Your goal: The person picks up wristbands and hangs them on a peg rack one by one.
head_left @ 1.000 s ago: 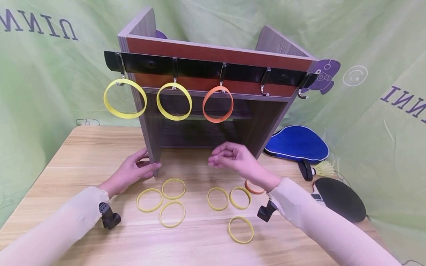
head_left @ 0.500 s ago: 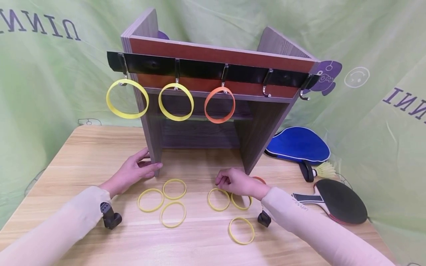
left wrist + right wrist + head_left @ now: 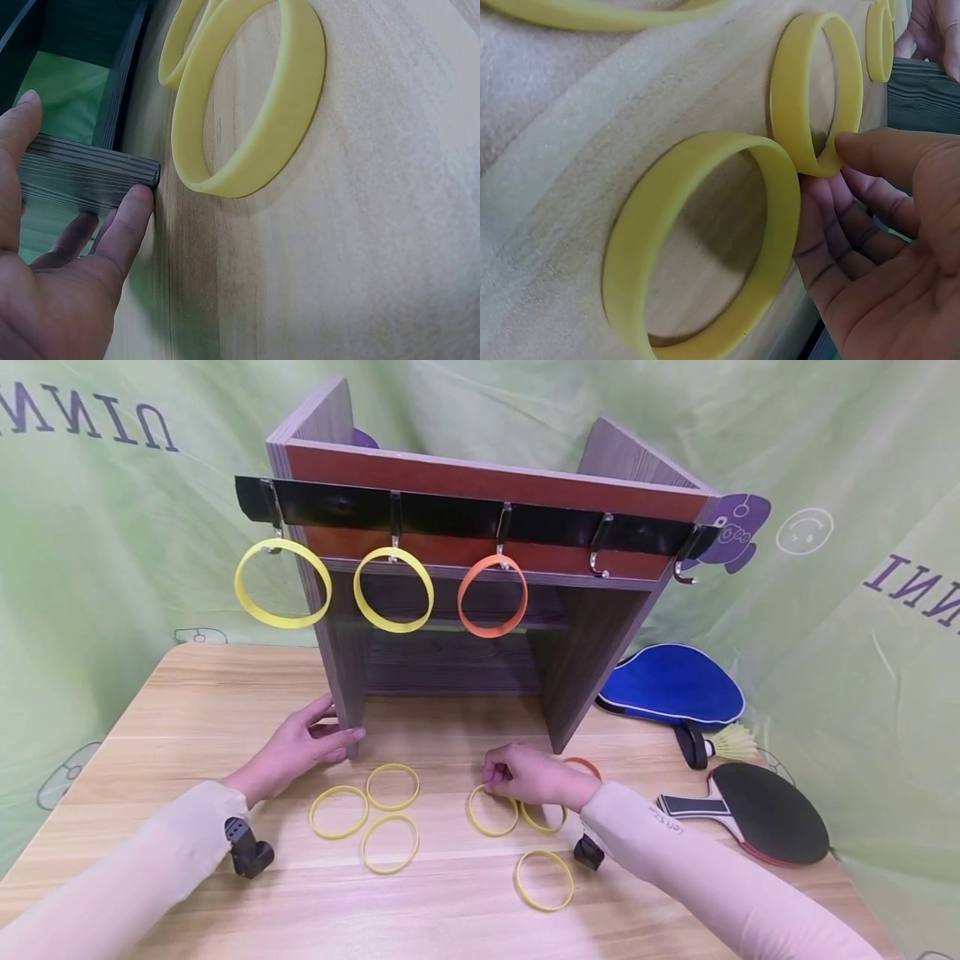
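My right hand (image 3: 531,774) pinches the far rim of a yellow silicone wristband (image 3: 790,97) lying on the table. Its thumb reaches inside the loop, with fingertips behind the rim. Next to it lies another yellow wristband (image 3: 630,240), partly hidden by this hand in the head view. My left hand (image 3: 296,747) holds the lower front of the grey wooden shelf's side panel (image 3: 90,169), thumb on one face and fingers on the other. On the shelf's hook rack (image 3: 450,510) hang two yellow wristbands, one far left (image 3: 282,622) and one beside it (image 3: 395,627), then an orange wristband (image 3: 492,632).
Two hooks at the right of the rack, including one hook (image 3: 597,564), carry nothing. Several yellow wristbands (image 3: 390,870) lie in front, with an orange wristband (image 3: 585,763) behind my right wrist. At right are a blue paddle case (image 3: 671,683), a shuttlecock (image 3: 731,742) and a table-tennis paddle (image 3: 772,814).
My right hand has come down from above the table, in front of the shelf opening, to the yellow wristband and now pinches its rim. My left hand has stayed on the side panel.
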Demonstrator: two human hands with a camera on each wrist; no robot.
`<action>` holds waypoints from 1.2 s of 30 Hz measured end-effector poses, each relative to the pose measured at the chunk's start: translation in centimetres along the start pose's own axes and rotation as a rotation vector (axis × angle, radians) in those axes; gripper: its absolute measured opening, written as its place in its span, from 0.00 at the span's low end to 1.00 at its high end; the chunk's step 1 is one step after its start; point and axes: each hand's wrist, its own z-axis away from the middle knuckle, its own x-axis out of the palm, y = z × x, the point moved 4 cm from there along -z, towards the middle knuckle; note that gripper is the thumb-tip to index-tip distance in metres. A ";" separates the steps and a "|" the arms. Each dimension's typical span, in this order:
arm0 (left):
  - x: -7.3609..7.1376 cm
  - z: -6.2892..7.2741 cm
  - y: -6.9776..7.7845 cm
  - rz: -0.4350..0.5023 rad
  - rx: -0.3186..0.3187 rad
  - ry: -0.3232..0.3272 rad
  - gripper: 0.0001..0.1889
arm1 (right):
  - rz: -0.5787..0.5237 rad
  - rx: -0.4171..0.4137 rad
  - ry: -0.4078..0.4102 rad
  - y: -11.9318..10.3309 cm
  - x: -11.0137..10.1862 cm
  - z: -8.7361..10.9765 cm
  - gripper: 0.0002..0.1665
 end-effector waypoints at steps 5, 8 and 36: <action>0.0 0.0 0.0 0.002 0.002 -0.003 0.42 | -0.031 -0.005 -0.005 0.0 -0.4 0.0 0.03; 0.0 0.1 0.0 -0.002 0.005 -0.004 0.42 | -0.043 0.003 0.007 0.0 -0.8 0.1 0.03; 0.0 0.1 0.3 -0.017 0.010 -0.001 0.41 | -0.788 0.186 -0.032 2.1 -1.5 2.1 0.17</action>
